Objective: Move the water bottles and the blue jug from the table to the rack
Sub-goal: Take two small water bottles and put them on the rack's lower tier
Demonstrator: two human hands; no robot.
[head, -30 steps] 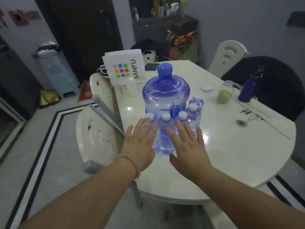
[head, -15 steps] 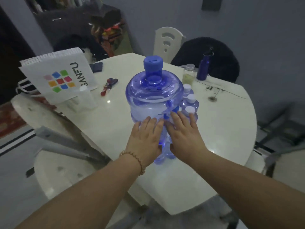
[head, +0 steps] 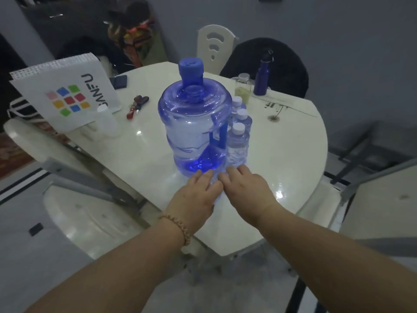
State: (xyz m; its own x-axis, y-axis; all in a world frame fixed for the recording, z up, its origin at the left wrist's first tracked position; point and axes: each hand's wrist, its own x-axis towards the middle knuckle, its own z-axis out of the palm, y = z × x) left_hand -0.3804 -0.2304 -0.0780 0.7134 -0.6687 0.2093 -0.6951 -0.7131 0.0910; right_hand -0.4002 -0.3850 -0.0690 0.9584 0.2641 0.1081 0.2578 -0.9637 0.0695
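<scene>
- The blue jug (head: 195, 129) stands on the white table (head: 282, 154).
- Three small water bottles (head: 238, 143) stand just beside it.
- The left hand (head: 195, 196) and right hand (head: 246, 188) lie side by side on more bottles near the jug's bottom, fingers together; I cannot tell if they grip.

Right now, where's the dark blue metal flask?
In the head view, the dark blue metal flask stands upright at the table's far right edge, just right of the glass jar, before the black-draped chair.
</scene>
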